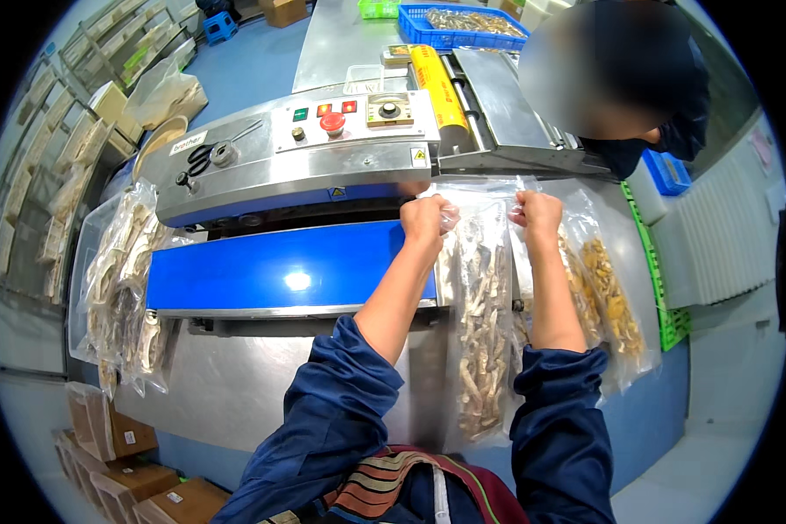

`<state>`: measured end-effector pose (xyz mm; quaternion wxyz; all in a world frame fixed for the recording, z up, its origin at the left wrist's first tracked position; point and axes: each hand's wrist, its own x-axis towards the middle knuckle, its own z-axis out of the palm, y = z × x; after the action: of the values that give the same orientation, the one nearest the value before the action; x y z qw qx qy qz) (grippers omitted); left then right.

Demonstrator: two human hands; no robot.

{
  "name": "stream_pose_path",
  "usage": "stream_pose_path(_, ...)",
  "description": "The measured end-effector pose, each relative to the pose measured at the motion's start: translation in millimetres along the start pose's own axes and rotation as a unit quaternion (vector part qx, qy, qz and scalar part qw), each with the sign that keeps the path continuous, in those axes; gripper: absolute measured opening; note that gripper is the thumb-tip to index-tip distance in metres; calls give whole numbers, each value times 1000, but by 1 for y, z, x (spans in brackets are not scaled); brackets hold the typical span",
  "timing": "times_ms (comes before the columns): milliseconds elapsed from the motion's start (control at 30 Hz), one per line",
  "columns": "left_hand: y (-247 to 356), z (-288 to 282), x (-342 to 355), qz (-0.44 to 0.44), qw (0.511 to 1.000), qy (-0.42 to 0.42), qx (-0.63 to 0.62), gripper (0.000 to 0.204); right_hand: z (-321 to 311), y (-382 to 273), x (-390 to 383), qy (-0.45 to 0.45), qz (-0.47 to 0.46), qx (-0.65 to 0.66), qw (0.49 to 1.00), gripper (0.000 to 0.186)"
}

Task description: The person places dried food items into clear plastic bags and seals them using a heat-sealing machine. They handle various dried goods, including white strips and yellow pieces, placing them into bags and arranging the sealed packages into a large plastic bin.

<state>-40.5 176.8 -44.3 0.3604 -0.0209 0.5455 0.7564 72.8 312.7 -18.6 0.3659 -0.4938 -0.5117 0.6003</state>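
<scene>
A long clear plastic bag [481,358] of pale, dried, strip-like pieces hangs upright between my forearms, its top edge stretched flat. My left hand [426,218] pinches the upper left corner, close to the right end of the band sealer [279,188]. The upper right corner is pinched by my right hand [537,215]. Just left of the bag lies the sealer's blue conveyor belt [227,272]. Beside my right forearm rest more clear bags [611,293] of yellowish-brown dried pieces.
Filled bags [131,279] lie past the belt's left end. Scissors [203,159] and a tape roll sit on the sealer. Behind it are a yellow film roll [438,92] and a blue crate [463,24]. Another person [642,79] stands at the far right. Cardboard boxes [140,476] stand lower left.
</scene>
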Motion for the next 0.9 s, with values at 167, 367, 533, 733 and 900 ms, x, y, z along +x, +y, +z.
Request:
stream_pose_path(167,1,-9,2,25,997,44,-58,4,17,10,2,-28,13,-16,999,7)
stream_pose_path(367,10,-31,-1,55,996,66,-32,7,39,14,-12,-45,23,-32,998,6)
stream_pose_path(533,24,-46,-7,59,993,89,-47,9,57,18,-18,-50,25,-53,997,9)
stream_pose_path(733,37,-82,-10,32,997,72,-7,12,82,26,-35,-55,-12,-51,997,11)
stream_pose_path(900,52,-138,-44,95,989,111,33,18,98,29,-51,-83,6,-94,992,10)
